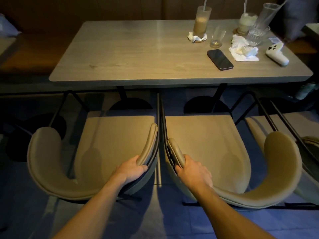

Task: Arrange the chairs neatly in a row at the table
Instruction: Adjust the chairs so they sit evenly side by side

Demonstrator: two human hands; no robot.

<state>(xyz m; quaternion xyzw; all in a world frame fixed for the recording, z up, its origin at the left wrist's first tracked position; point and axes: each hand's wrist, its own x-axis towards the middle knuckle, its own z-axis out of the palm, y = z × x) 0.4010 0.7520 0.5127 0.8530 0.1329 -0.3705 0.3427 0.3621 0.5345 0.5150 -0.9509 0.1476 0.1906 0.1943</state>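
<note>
Before the table (120, 54), hands grip two chairs' adjoining armrests; third chair (309, 140) cut off.

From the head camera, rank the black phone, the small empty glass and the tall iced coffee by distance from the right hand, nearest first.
From the right hand:
1. Black phone, flat by the table's near edge.
2. Small empty glass, just behind the phone.
3. Tall iced coffee, farthest back, on a napkin.

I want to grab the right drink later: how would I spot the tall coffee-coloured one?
Look at the wooden table beyond the chairs; its clutter sits at the right end. The tall frosted glass is the leftmost glass there, holding a brownish drink and a straw. Only it has a crumpled napkin around its base.
</note>
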